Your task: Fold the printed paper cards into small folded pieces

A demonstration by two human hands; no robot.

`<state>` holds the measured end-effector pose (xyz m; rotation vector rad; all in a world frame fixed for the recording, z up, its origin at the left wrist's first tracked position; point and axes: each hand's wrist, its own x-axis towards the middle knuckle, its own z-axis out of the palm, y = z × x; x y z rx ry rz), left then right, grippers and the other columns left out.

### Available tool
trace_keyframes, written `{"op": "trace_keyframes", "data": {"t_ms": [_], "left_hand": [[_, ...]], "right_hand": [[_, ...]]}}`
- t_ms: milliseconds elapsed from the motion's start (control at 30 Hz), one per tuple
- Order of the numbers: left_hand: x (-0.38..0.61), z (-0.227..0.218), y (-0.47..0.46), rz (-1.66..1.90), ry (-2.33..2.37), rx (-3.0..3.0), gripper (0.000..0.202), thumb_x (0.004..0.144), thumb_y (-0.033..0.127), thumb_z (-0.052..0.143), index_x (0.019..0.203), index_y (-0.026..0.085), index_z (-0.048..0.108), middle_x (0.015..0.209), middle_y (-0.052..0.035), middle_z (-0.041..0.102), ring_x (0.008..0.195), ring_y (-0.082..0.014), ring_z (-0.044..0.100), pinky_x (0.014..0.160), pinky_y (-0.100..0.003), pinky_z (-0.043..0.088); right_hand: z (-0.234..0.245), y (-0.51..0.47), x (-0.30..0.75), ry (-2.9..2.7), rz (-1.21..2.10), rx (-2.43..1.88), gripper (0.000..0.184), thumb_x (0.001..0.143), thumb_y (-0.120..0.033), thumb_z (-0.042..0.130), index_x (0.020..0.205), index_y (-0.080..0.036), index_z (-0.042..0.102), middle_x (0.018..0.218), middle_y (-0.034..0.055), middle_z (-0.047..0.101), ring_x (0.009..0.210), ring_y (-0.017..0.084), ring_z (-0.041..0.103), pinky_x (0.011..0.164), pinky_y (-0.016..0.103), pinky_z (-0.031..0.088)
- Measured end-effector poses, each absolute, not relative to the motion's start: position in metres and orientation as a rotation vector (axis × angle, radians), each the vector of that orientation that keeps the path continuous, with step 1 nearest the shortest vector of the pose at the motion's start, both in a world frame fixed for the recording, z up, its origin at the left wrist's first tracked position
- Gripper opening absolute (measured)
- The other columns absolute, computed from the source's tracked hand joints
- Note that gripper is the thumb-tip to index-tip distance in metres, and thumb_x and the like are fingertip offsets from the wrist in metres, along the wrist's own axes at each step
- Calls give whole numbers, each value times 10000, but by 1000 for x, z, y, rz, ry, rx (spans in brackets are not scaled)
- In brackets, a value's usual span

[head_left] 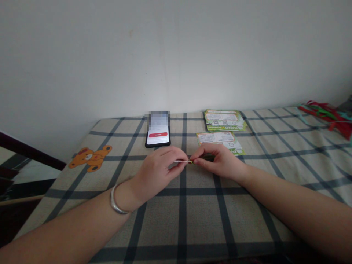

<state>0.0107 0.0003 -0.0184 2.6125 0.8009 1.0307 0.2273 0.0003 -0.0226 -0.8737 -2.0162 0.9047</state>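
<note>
Over the middle of the checked cloth, my left hand (162,165), with a silver bangle at its wrist, pinches a thin flat piece (181,161) between thumb and fingers. My right hand (217,161) faces it, thumb and forefinger closed on the other end of this piece. It is seen nearly edge-on, pale with a bit of yellow-green by the right fingertips, so its kind is unclear. Just behind my right hand lies a green and white printed card (217,138), partly covered by the hand. Beyond it is a stack of similar cards (223,120).
A phone (157,137) with a lit screen lies near the wall, behind my left hand. An orange bear cutout (90,158) is at the left of the tablecloth (162,227). Red and green strips (330,115) lie in a heap at the far right.
</note>
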Motion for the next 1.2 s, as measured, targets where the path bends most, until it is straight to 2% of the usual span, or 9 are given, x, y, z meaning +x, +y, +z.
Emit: {"op": "trace_keyframes", "data": {"t_ms": [367,600,833,1200], "left_hand": [[18,-18,-5,1045,926,2385,78,860,110,604,839,179,634,809,21,643,762,-96,601,701,-214,460],[20,-17,-6,1031,937,2452,59,840,128,616,805,173,630,788,7,644,756,-122,598,701,-251,459],[21,-17,-5,1045,880,2583,86,834,128,578,770,166,621,767,-11,650,745,-147,593,697,-287,470],[20,-18,-5,1055,802,2546,91,822,94,591,772,169,605,757,5,627,738,-126,588,690,-249,463]], "right_hand": [[-22,-2,224,-2127,516,-880,47,799,-155,612,781,-174,651,745,9,689,699,114,614,643,243,468],[-18,-6,223,-2258,248,-878,43,797,-151,598,777,-175,627,737,15,678,728,143,587,669,272,430],[-18,-5,220,-2296,382,-950,40,755,-152,572,758,-186,593,727,7,624,720,136,557,670,260,413],[-20,-8,218,-2236,579,-1019,56,705,-149,549,746,-185,564,694,-15,572,624,103,518,576,234,385]]}}
